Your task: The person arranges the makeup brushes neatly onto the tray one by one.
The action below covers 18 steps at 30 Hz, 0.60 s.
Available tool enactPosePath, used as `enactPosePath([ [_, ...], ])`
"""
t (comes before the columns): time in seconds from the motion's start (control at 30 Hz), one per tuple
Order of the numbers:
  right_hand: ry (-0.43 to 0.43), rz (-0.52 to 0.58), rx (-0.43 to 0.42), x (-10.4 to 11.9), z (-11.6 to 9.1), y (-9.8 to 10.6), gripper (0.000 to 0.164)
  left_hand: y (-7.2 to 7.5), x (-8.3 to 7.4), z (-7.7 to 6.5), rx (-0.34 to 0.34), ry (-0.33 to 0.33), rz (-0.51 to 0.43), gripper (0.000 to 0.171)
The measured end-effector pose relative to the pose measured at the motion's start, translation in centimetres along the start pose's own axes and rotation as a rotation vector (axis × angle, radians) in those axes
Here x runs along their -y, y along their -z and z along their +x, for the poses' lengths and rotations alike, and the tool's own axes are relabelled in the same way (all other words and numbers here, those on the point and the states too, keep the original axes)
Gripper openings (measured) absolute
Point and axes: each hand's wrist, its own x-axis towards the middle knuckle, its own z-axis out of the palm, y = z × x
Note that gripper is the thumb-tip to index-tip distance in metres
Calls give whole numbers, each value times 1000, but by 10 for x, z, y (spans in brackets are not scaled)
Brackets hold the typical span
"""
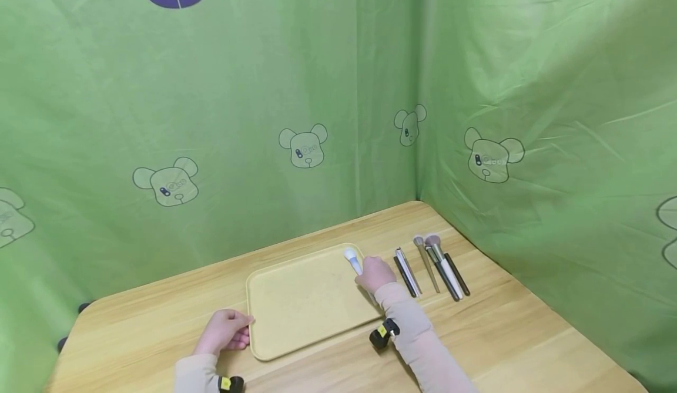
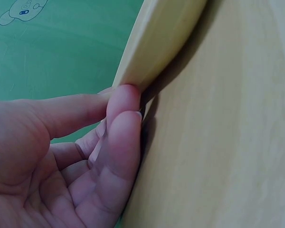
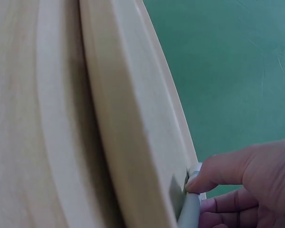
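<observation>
A yellow rectangular tray (image 1: 307,299) lies on the wooden table. My left hand (image 1: 226,329) pinches its left rim; in the left wrist view the thumb and fingertips of that hand (image 2: 85,156) meet at the tray's edge (image 2: 156,42). At the tray's right end, my right hand (image 1: 376,274) holds a makeup brush (image 1: 351,255) with a white head and pale blue neck. The right wrist view has the brush's pale handle (image 3: 190,211) under the thumb of the right hand (image 3: 261,185), against the tray (image 3: 147,104). Part of the handle is hidden by the fingers.
Right of the tray lie several more brushes: slim ones (image 1: 407,272), a fluffy one with a brown handle (image 1: 428,264), and a thicker bunch with black and white handles (image 1: 446,269). Green curtains (image 1: 238,117) stand behind and to the right of the table (image 1: 502,346).
</observation>
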Motion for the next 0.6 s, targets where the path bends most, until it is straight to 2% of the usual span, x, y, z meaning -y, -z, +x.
enactPosePath([
  [0.23,2,-7,3,0,1,-1,18,1,-1,-1,12,-3,-4,25],
  [0.6,3,-15,7,1,-1,-2,19,0,-1,-2,-11,1,-4,25],
])
